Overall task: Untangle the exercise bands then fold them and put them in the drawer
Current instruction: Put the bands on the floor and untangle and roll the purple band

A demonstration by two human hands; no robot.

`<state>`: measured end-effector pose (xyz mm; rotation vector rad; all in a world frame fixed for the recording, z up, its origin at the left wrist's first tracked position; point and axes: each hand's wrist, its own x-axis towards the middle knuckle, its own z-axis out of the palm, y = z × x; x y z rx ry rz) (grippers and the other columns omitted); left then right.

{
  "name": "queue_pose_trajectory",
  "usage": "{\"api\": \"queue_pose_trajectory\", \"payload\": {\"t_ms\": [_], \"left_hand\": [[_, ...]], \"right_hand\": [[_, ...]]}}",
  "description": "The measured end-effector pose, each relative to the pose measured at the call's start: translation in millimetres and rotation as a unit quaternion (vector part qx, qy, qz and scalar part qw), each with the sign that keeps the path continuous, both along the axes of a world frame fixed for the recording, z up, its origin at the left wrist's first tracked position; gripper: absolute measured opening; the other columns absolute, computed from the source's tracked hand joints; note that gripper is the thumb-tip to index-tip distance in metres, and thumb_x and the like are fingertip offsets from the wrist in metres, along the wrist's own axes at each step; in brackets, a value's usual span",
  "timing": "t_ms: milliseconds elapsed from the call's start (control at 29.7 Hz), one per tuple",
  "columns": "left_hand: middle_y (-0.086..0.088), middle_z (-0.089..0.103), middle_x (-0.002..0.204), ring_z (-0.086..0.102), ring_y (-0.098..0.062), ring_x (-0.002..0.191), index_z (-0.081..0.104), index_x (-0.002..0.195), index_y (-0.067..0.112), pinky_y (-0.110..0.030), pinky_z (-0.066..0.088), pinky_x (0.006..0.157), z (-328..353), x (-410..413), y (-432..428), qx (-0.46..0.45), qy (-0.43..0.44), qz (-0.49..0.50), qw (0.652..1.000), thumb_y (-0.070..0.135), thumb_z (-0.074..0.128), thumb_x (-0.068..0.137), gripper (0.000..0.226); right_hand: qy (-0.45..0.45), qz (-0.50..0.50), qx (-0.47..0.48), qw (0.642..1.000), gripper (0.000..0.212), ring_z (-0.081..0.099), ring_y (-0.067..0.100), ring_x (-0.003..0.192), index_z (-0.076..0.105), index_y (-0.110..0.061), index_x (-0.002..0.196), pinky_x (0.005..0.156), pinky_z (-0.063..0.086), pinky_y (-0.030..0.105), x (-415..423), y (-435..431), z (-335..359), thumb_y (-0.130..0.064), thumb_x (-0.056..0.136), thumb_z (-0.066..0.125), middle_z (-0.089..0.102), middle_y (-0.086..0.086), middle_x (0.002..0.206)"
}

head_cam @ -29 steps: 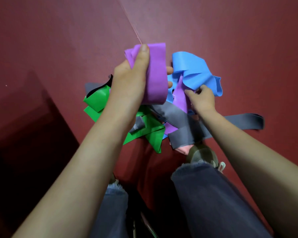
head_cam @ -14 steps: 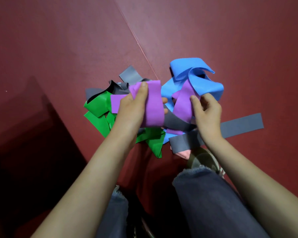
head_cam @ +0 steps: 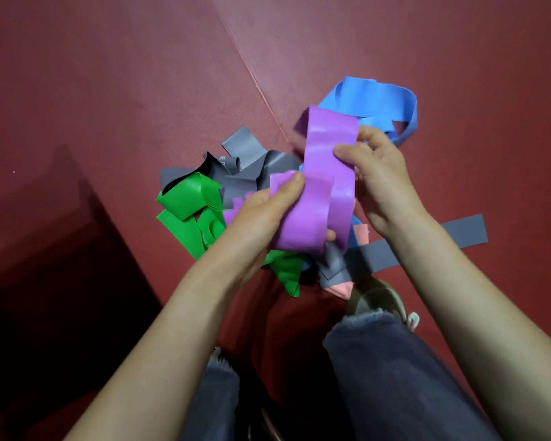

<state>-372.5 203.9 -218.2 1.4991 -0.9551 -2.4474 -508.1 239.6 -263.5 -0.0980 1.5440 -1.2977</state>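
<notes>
Red floor (head_cam: 115, 100) is carrying the tangle. I am gripping the purple band (head_cam: 315, 198) with both hands: left hand (head_cam: 261, 218) pinching its folded lower end, right hand (head_cam: 379, 173) clamped on the upper loop, lifted just above the pile. Green band (head_cam: 188, 202), grey band (head_cam: 458, 233) and blue band (head_cam: 372, 100) are lying knotted beneath. Judging progress: early, nothing folded yet. No drawer is showing.

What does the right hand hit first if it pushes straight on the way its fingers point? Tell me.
The right hand points left across the view, and its fingers already pinch the purple band. Pushing on, it would press through that band toward the left hand and its thumb, though depth is uncertain.
</notes>
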Motion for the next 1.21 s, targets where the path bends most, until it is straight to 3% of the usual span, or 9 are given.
{"api": "queue_pose_trajectory", "payload": {"t_ms": [67, 168, 437, 505, 639, 774, 908, 1077, 1211], "left_hand": [[-0.013, 0.064, 0.054, 0.061, -0.016, 0.040, 0.060, 0.083, 0.003, -0.022, 0.052, 0.041, -2.0, 0.9, 1.0, -0.022, -0.013, -0.050, 0.998, 0.024, 0.043, 0.092, 0.028], [-0.009, 0.066, 0.058, 0.063, -0.012, 0.047, 0.063, 0.075, 0.010, -0.018, 0.052, 0.046, -8.9, 3.0, 5.4, -0.065, -0.038, -0.141, 0.987, 0.027, 0.046, 0.091, 0.030], [-0.011, 0.067, 0.064, 0.063, -0.017, 0.058, 0.066, 0.081, 0.005, -0.030, 0.055, 0.068, -19.7, 9.8, 9.9, -0.045, -0.044, -0.206, 0.977, 0.028, 0.047, 0.091, 0.031], [-0.008, 0.066, 0.059, 0.063, -0.012, 0.052, 0.065, 0.074, 0.010, -0.025, 0.055, 0.062, -20.9, 11.3, 11.2, -0.035, -0.044, -0.214, 0.975, 0.027, 0.047, 0.091, 0.029], [0.000, 0.066, 0.051, 0.062, -0.009, 0.047, 0.064, 0.072, 0.012, -0.018, 0.053, 0.053, -22.5, 12.7, 11.5, -0.068, -0.069, -0.139, 0.986, 0.027, 0.044, 0.093, 0.032], [0.004, 0.060, 0.049, 0.054, -0.007, 0.046, 0.055, 0.070, 0.019, -0.010, 0.038, 0.039, -24.7, 12.6, 3.5, -0.142, -0.153, 0.039, 0.977, 0.025, 0.042, 0.094, 0.029], [0.005, 0.059, 0.060, 0.053, -0.007, 0.054, 0.053, 0.072, 0.020, -0.018, 0.042, 0.048, -29.1, 16.3, -4.0, -0.135, -0.182, 0.145, 0.963, 0.031, 0.042, 0.094, 0.027], [0.007, 0.066, 0.065, 0.061, -0.008, 0.060, 0.061, 0.091, 0.014, -0.016, 0.047, 0.052, -24.7, 9.6, -7.2, -0.119, -0.154, 0.152, 0.969, 0.031, 0.040, 0.095, 0.028], [-0.010, 0.069, 0.102, 0.065, -0.024, 0.096, 0.062, 0.099, 0.015, -0.036, 0.051, 0.089, -17.7, -5.4, -2.6, -0.112, -0.130, 0.134, 0.976, 0.029, 0.038, 0.096, 0.028]], "right_hand": [[-0.083, 0.022, 0.034, 0.996, 0.008, 0.052, 0.012, 0.057, 0.052, -0.016, 0.083, 0.056, 0.043, 0.025, -2.0, 1.2, -3.4, -0.008, 0.083, 0.052, 0.057, -0.001, 0.064], [-0.194, 0.011, 0.053, 0.979, 0.018, 0.056, 0.008, 0.049, 0.055, -0.013, 0.075, 0.055, 0.047, 0.019, -5.7, 1.3, -11.4, -0.020, 0.089, 0.046, 0.059, -0.004, 0.052], [-0.200, -0.078, 0.102, 0.971, 0.027, 0.058, 0.010, 0.055, 0.060, -0.006, 0.106, 0.050, 0.050, 0.017, -15.8, -8.9, -33.6, -0.026, 0.092, 0.048, 0.064, 0.001, 0.066], [-0.175, -0.127, 0.100, 0.971, 0.028, 0.058, 0.010, 0.054, 0.059, -0.002, 0.111, 0.054, 0.052, 0.021, -16.7, -10.6, -37.2, -0.020, 0.090, 0.051, 0.062, 0.004, 0.072], [-0.066, -0.126, 0.095, 0.985, 0.022, 0.056, 0.019, 0.069, 0.056, -0.012, 0.109, 0.058, 0.051, 0.033, -13.1, -6.3, -37.8, -0.009, 0.087, 0.051, 0.059, 0.009, 0.100], [0.026, -0.042, 0.052, 0.997, 0.041, 0.050, 0.020, 0.063, 0.054, -0.025, 0.107, 0.048, 0.042, 0.027, 0.8, 1.3, -14.4, -0.001, 0.074, 0.048, 0.056, 0.002, 0.097], [0.033, -0.006, -0.062, 0.998, 0.043, 0.053, 0.009, 0.064, 0.059, -0.026, 0.091, 0.056, 0.044, 0.023, 11.2, 6.2, 12.4, 0.001, 0.060, 0.046, 0.064, -0.013, 0.078], [0.040, 0.093, -0.141, 0.985, 0.023, 0.060, -0.002, 0.068, 0.057, -0.020, 0.090, 0.064, 0.050, 0.014, 4.9, 6.2, 30.7, -0.006, 0.072, 0.057, 0.068, -0.013, 0.073], [0.073, 0.157, -0.140, 0.975, 0.019, 0.056, -0.008, 0.063, 0.053, -0.017, 0.087, 0.061, 0.043, 0.008, 27.2, 5.0, 26.2, -0.003, 0.076, 0.059, 0.059, -0.003, 0.084]]}}
